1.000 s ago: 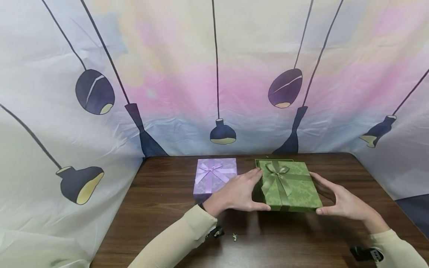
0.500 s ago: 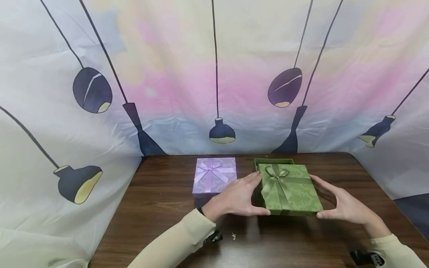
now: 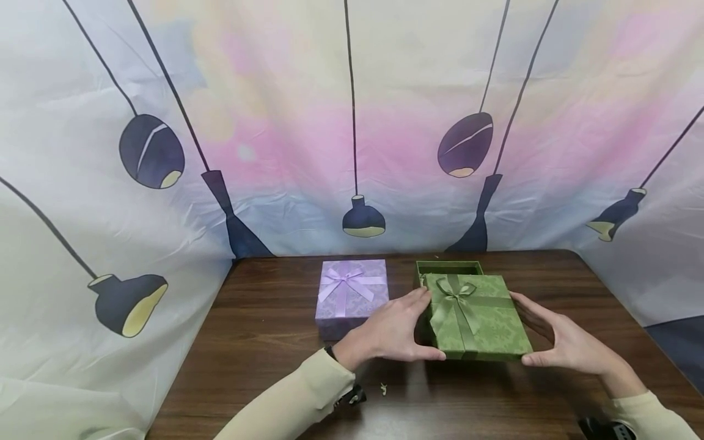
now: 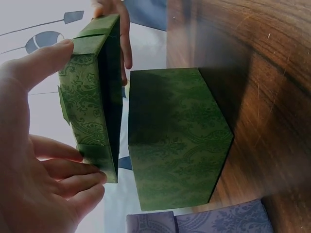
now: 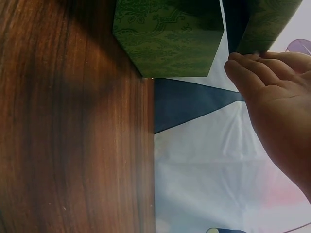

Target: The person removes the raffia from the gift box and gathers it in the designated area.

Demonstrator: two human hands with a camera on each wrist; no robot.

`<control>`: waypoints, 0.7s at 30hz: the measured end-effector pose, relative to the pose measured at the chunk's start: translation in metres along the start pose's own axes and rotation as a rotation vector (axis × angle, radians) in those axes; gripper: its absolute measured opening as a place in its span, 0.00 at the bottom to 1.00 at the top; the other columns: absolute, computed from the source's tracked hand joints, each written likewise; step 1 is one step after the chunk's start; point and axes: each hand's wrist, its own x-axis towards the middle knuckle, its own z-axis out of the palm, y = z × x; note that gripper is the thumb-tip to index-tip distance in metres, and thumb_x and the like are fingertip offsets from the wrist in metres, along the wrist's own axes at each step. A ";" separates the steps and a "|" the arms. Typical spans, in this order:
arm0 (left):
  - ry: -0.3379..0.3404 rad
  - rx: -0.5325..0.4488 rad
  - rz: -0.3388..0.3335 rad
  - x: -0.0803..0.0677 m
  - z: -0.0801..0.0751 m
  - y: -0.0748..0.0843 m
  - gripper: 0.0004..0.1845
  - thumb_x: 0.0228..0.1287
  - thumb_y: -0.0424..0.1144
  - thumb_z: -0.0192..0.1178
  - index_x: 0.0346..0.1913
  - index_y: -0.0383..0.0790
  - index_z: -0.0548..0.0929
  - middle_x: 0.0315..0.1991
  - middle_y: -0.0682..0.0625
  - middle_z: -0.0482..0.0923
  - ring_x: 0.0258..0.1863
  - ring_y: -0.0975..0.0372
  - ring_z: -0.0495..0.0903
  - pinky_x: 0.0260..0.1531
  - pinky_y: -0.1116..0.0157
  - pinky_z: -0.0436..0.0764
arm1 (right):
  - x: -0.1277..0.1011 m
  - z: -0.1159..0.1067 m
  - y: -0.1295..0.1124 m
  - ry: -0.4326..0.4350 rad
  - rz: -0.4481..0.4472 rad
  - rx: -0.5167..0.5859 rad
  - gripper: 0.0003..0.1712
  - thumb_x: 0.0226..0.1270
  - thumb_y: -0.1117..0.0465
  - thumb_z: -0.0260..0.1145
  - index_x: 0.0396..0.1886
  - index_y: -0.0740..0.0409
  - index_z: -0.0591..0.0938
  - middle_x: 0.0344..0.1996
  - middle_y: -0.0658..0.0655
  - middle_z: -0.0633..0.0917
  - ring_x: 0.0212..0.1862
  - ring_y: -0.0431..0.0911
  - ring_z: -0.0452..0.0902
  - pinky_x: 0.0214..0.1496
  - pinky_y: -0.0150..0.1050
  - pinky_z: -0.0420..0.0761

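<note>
Your left hand (image 3: pixel 388 330) and right hand (image 3: pixel 566 342) grip green lid (image 3: pixel 476 316) by opposite edges, fingers curled round rim. Lid held clear above green box base (image 3: pixel 448 267) on wooden table (image 3: pixel 264 342). Purple gift box (image 3: pixel 351 296) just left.

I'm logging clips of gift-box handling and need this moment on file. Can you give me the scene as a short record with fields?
Setting: dark wooden table, printed lamp backdrop
Green lid: bow on top, lifted clear of its base
Green box base: on the table, open
Left hand: grips the lid's left edge
Right hand: grips the lid's right edge
Purple box: closed, ribbon bow, left of the green box, untouched
</note>
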 end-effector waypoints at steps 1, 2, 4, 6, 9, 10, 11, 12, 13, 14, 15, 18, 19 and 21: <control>0.001 0.000 0.000 0.000 0.000 0.000 0.60 0.49 0.76 0.58 0.76 0.38 0.56 0.76 0.43 0.53 0.73 0.55 0.59 0.66 0.55 0.69 | -0.001 0.000 0.000 -0.005 0.000 0.003 0.64 0.43 0.61 0.80 0.78 0.50 0.53 0.74 0.47 0.61 0.69 0.20 0.51 0.59 0.11 0.54; 0.003 -0.002 0.001 -0.001 0.001 0.001 0.60 0.49 0.76 0.58 0.76 0.38 0.56 0.76 0.43 0.53 0.73 0.55 0.59 0.66 0.55 0.68 | -0.001 0.000 -0.001 -0.007 0.001 0.006 0.64 0.43 0.61 0.80 0.78 0.50 0.53 0.74 0.46 0.61 0.69 0.20 0.51 0.59 0.11 0.54; 0.002 -0.001 -0.003 -0.002 0.001 0.002 0.60 0.49 0.76 0.58 0.76 0.38 0.56 0.76 0.43 0.53 0.73 0.55 0.60 0.66 0.55 0.68 | -0.002 0.001 -0.001 -0.008 0.002 0.009 0.64 0.43 0.62 0.80 0.78 0.50 0.53 0.74 0.46 0.60 0.69 0.20 0.51 0.58 0.11 0.54; 0.001 0.001 -0.007 -0.003 0.002 0.003 0.60 0.48 0.76 0.58 0.76 0.38 0.55 0.76 0.43 0.53 0.73 0.55 0.60 0.66 0.55 0.69 | -0.004 0.002 -0.001 -0.005 0.001 0.014 0.64 0.43 0.62 0.80 0.78 0.50 0.53 0.75 0.46 0.60 0.69 0.20 0.51 0.59 0.11 0.54; -0.007 0.007 -0.011 -0.004 0.002 0.005 0.61 0.48 0.77 0.58 0.76 0.39 0.54 0.76 0.42 0.54 0.73 0.55 0.60 0.66 0.56 0.69 | -0.007 0.002 -0.001 -0.008 -0.005 0.007 0.64 0.43 0.62 0.79 0.78 0.51 0.52 0.75 0.47 0.60 0.69 0.20 0.50 0.59 0.11 0.53; -0.008 0.008 -0.011 -0.004 0.003 0.006 0.61 0.48 0.77 0.57 0.76 0.39 0.54 0.76 0.42 0.54 0.73 0.55 0.60 0.66 0.56 0.69 | -0.008 0.003 0.000 -0.013 -0.010 0.006 0.64 0.44 0.62 0.79 0.78 0.52 0.52 0.75 0.48 0.60 0.69 0.20 0.50 0.59 0.11 0.53; -0.009 0.006 -0.010 -0.004 0.003 0.007 0.61 0.48 0.77 0.57 0.76 0.39 0.54 0.76 0.42 0.54 0.73 0.54 0.61 0.66 0.56 0.69 | -0.009 0.003 0.000 -0.012 -0.008 0.004 0.64 0.44 0.62 0.79 0.78 0.52 0.52 0.75 0.49 0.60 0.69 0.20 0.50 0.59 0.11 0.53; -0.009 0.005 -0.011 -0.005 0.004 0.008 0.61 0.48 0.77 0.57 0.76 0.39 0.54 0.76 0.42 0.54 0.73 0.54 0.61 0.66 0.57 0.69 | -0.010 0.003 0.001 -0.014 -0.007 0.003 0.64 0.44 0.62 0.79 0.78 0.52 0.52 0.75 0.49 0.60 0.69 0.20 0.50 0.59 0.11 0.53; -0.009 0.005 -0.012 -0.005 0.004 0.008 0.61 0.48 0.77 0.57 0.77 0.39 0.53 0.76 0.42 0.54 0.73 0.54 0.61 0.66 0.57 0.69 | -0.010 0.002 0.001 -0.017 -0.005 0.002 0.64 0.44 0.62 0.79 0.78 0.52 0.52 0.75 0.50 0.60 0.69 0.20 0.50 0.59 0.11 0.53; -0.009 0.005 -0.015 -0.006 0.004 0.009 0.62 0.48 0.78 0.57 0.77 0.39 0.53 0.76 0.42 0.54 0.73 0.55 0.61 0.66 0.57 0.69 | -0.011 0.002 0.001 -0.021 -0.007 0.002 0.64 0.44 0.62 0.79 0.78 0.53 0.52 0.76 0.50 0.60 0.70 0.21 0.50 0.59 0.11 0.53; -0.008 0.004 -0.019 -0.007 0.004 0.010 0.62 0.48 0.78 0.57 0.77 0.39 0.53 0.76 0.42 0.54 0.73 0.55 0.61 0.66 0.57 0.69 | -0.012 0.002 0.001 -0.025 -0.011 -0.001 0.64 0.44 0.61 0.79 0.78 0.53 0.52 0.76 0.51 0.60 0.70 0.21 0.50 0.59 0.12 0.53; -0.006 0.010 -0.026 -0.010 0.005 0.013 0.62 0.47 0.78 0.57 0.76 0.39 0.54 0.76 0.43 0.55 0.72 0.55 0.61 0.65 0.56 0.70 | -0.014 0.001 0.001 -0.033 -0.030 -0.004 0.65 0.42 0.60 0.80 0.78 0.54 0.52 0.75 0.52 0.60 0.71 0.23 0.51 0.60 0.12 0.55; -0.006 0.013 -0.027 -0.011 0.006 0.014 0.61 0.47 0.78 0.57 0.76 0.39 0.54 0.76 0.43 0.55 0.72 0.55 0.62 0.65 0.56 0.71 | -0.015 0.001 0.001 -0.034 -0.045 -0.003 0.65 0.42 0.60 0.80 0.78 0.55 0.52 0.75 0.54 0.61 0.71 0.23 0.51 0.60 0.13 0.55; -0.003 0.017 -0.026 -0.014 0.006 0.016 0.61 0.47 0.78 0.57 0.76 0.40 0.55 0.75 0.43 0.56 0.72 0.55 0.63 0.63 0.57 0.72 | -0.017 0.002 0.000 -0.029 -0.074 0.002 0.65 0.41 0.60 0.80 0.77 0.58 0.53 0.74 0.58 0.62 0.71 0.24 0.52 0.61 0.14 0.55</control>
